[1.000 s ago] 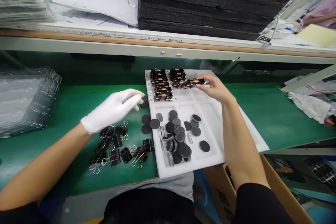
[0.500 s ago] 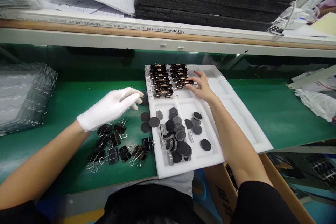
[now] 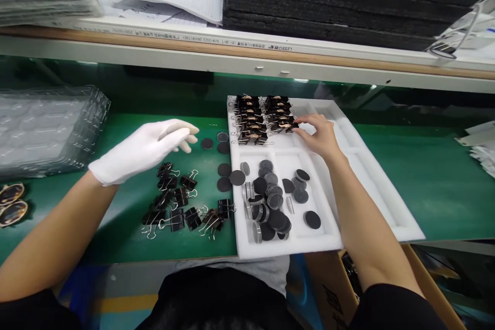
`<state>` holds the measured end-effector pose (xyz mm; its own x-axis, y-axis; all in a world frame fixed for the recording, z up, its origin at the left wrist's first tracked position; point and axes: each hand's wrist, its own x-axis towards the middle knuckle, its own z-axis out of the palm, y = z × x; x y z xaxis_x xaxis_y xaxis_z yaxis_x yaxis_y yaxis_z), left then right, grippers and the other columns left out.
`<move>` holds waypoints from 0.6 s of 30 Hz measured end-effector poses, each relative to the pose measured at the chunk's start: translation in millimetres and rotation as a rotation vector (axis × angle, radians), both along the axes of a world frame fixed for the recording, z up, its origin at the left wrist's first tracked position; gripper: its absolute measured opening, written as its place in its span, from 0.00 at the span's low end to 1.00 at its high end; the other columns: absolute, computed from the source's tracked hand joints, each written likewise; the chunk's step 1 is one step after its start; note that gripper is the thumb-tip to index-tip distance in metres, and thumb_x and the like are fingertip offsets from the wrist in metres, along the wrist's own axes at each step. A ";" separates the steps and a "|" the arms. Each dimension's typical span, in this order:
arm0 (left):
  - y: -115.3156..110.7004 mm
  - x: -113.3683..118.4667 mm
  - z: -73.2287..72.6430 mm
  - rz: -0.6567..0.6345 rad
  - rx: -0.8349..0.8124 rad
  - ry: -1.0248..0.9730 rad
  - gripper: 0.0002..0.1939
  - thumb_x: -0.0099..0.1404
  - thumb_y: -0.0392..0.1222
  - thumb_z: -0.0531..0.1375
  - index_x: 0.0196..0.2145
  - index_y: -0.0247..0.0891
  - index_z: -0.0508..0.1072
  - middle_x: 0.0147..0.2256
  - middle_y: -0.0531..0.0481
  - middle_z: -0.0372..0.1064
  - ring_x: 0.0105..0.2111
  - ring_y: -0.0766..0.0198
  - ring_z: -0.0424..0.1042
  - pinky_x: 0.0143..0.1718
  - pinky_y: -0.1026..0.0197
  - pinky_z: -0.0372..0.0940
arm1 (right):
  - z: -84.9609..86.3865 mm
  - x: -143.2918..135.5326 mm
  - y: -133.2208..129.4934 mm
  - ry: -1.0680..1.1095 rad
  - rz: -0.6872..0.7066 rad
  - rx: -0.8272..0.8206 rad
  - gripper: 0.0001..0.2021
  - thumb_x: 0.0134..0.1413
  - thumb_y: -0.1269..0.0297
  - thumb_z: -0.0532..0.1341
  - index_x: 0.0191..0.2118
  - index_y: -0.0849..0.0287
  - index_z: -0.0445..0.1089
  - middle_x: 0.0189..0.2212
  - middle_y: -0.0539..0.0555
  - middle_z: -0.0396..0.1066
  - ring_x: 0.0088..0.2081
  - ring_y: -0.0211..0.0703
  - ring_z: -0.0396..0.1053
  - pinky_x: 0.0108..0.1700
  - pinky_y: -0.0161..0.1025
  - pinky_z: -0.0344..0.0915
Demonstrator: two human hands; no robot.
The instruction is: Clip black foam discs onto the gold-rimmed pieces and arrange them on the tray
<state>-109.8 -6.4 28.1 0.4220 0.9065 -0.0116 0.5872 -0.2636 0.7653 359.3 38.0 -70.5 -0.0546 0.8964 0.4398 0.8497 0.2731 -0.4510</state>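
My left hand, in a white glove with bare fingertips, hovers over the green table, its fingers loosely bent and apart, holding nothing visible. Just right of its fingertips lies a dark round disc. Below it is a loose group of black binder clips with silver handles. My bare right hand pinches a black binder clip at the front end of the right clip row in the white foam tray. A second row of clips stands to the left. Several dark discs lie heaped in the tray's front compartment.
Stacked clear plastic trays stand at the left, with brown tortoiseshell round pieces in front. A shelf edge crosses above the table, carrying black foam sheets. An open cardboard box stands below the table's edge at right.
The view has shifted left. My left hand has drawn back from the discs, uncovering one. My right hand has come to the clip row's front end and closed its fingertips on a clip.
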 end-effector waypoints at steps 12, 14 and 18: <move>-17.3 -64.3 -33.5 0.156 -0.075 0.017 0.22 0.77 0.62 0.52 0.54 0.53 0.79 0.51 0.49 0.82 0.45 0.56 0.81 0.47 0.59 0.76 | -1.0 4.4 0.3 -0.003 0.003 0.093 0.10 0.59 0.53 0.69 0.41 0.52 0.81 0.41 0.58 0.83 0.44 0.57 0.78 0.53 0.57 0.68; -16.6 -64.7 -36.3 0.154 -0.065 -0.006 0.21 0.77 0.61 0.52 0.53 0.52 0.79 0.50 0.48 0.82 0.44 0.57 0.81 0.46 0.59 0.76 | -5.8 3.7 1.9 0.021 0.014 0.071 0.10 0.58 0.54 0.70 0.41 0.53 0.82 0.40 0.57 0.82 0.44 0.56 0.77 0.53 0.56 0.69; -21.5 -62.3 -33.8 0.163 -0.035 -0.014 0.21 0.76 0.59 0.53 0.51 0.48 0.80 0.47 0.47 0.83 0.42 0.57 0.81 0.44 0.59 0.77 | -15.9 2.0 6.5 0.019 -0.044 0.114 0.11 0.56 0.55 0.71 0.41 0.53 0.84 0.41 0.58 0.77 0.47 0.58 0.75 0.55 0.57 0.68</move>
<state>-172.1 -28.0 -5.7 0.2696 0.9622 -0.0394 0.6091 -0.1387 0.7809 361.3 44.5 -86.4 -0.0069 0.8420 0.5395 0.8535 0.2861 -0.4356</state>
